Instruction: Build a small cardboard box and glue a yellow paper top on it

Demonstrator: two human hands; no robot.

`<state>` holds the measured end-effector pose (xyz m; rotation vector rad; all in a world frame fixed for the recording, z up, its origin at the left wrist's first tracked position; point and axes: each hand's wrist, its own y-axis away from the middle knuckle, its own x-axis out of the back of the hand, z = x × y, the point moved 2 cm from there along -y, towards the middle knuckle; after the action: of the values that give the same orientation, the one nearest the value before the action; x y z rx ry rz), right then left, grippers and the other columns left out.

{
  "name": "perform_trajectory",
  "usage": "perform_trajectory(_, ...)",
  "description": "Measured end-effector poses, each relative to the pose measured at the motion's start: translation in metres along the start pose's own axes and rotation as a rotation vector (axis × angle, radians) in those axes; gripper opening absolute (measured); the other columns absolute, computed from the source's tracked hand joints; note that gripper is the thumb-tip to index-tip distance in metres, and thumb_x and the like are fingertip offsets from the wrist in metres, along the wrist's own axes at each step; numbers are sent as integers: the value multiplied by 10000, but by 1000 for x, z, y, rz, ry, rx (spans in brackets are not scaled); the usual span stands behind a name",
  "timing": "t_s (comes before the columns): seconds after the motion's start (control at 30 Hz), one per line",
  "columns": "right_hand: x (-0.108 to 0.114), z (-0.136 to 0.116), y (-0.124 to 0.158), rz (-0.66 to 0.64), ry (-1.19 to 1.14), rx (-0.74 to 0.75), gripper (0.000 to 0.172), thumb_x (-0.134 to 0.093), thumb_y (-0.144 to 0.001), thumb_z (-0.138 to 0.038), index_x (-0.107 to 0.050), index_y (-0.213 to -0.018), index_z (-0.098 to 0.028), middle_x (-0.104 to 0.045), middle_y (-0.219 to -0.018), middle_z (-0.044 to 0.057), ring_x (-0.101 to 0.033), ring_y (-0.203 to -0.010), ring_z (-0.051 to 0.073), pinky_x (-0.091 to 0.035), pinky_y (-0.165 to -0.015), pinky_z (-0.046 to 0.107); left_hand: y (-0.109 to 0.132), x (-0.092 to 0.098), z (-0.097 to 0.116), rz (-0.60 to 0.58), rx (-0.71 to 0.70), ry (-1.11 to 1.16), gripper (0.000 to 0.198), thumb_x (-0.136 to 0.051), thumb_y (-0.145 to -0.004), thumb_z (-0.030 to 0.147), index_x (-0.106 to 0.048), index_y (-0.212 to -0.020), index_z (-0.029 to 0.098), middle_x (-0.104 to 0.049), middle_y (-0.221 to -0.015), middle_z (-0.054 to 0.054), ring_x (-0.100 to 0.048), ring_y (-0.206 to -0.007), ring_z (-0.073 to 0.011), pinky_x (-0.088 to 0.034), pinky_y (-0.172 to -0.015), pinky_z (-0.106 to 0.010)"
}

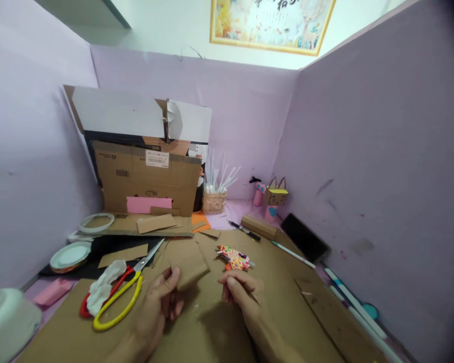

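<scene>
My left hand (pixel 162 297) pinches a small piece of brown cardboard (pixel 189 264) between thumb and fingers, tilted above the cardboard work surface (pixel 212 327). To its right, my right hand (pixel 244 297) is closed, with thumb and forefinger pressed together. Whatever its fingertips may hold is too small to make out. Just beyond that hand lies a colourful spotted paper figure (pixel 234 257). Left of my left hand rest scissors (pixel 117 307) with red and yellow handles, their blades pointing away. A crumpled white tissue (pixel 106 287) lies on the handles.
Folded cardboard boxes (pixel 132 174) stand at the back left. Beside them is a basket (pixel 214 200) of white sticks. A black pen (pixel 245 230), a phone (pixel 304 237) and cardboard animal figures (pixel 276 194) sit toward the right wall. A white pot (pixel 11 317) stands front left.
</scene>
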<state>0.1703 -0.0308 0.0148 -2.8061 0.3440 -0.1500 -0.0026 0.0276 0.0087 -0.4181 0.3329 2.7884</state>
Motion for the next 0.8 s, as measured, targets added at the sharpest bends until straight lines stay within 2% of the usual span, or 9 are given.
perform_trajectory(0.23,6,4,-4,137,6,-18,350,-498,-837,-455,-638,-768,-142,-512,-511,-28,-442,-431,90,-338,-406,199,-2,5,11,117,-59,-22,460,-707,-632,484,-532,-919,170,-536,-659,50,-487,-441,-57,-307,-349,-144)
perform_trajectory(0.3,10,5,-2,192,47,-16,395,-458,-865,-463,-632,-708,-146,-532,-508,-16,-478,-443,102,-378,-422,210,-4,8,17,149,-124,22,463,-707,-636,471,-534,-940,167,-552,-685,45,-491,-450,-58,-318,-354,-147)
perform_trajectory(0.37,8,5,3,160,160,10,477,-361,-906,-470,-657,-702,-155,-632,-593,31,-585,-546,141,-475,-522,252,-6,13,22,189,-177,68,439,-703,-640,465,-538,-904,156,-563,-676,39,-490,-444,-60,-320,-353,-152)
perform_trajectory(0.43,-2,4,8,-30,347,82,510,-287,-925,-467,-694,-921,-160,-717,-909,104,-661,-846,214,-528,-752,352,-9,20,26,224,-193,109,420,-697,-638,467,-527,-856,150,-577,-663,32,-483,-427,-61,-311,-346,-154)
perform_trajectory(0.53,-27,8,18,-377,675,173,595,-362,-889,-490,-458,-1318,-87,-426,-1381,188,-391,-1278,319,-354,-1022,509,-11,27,29,249,-187,133,412,-686,-632,466,-503,-825,152,-593,-662,25,-468,-405,-54,-290,-338,-149)
perform_trajectory(0.6,-40,13,25,-463,866,169,722,-429,-851,-515,-372,-1353,1,-282,-1425,253,-236,-1333,380,-248,-1052,583,-12,30,29,260,-191,142,411,-679,-629,472,-495,-815,155,-590,-655,27,-459,-392,-50,-279,-332,-146)
perform_trajectory(0.67,-50,16,37,-550,927,229,764,-454,-830,-541,-367,-1354,8,-270,-1418,271,-216,-1330,402,-239,-1040,606,-13,32,28,272,-200,158,410,-682,-624,471,-498,-808,153,-578,-626,33,-453,-377,-49,-266,-323,-144)
perform_trajectory(0.73,-56,14,52,-710,841,386,718,-470,-816,-564,-383,-1372,-119,-338,-1423,190,-278,-1324,354,-318,-1027,545,-14,33,26,278,-204,172,403,-687,-625,463,-509,-803,148,-572,-601,32,-449,-360,-50,-253,-315,-146)
perform_trajectory(0.8,-56,10,66,-837,750,518,589,-477,-815,-568,-402,-1349,-330,-432,-1403,33,-343,-1314,260,-387,-1007,444,-15,35,24,278,-206,181,393,-689,-632,449,-525,-813,141,-568,-585,30,-445,-346,-49,-245,-310,-149)
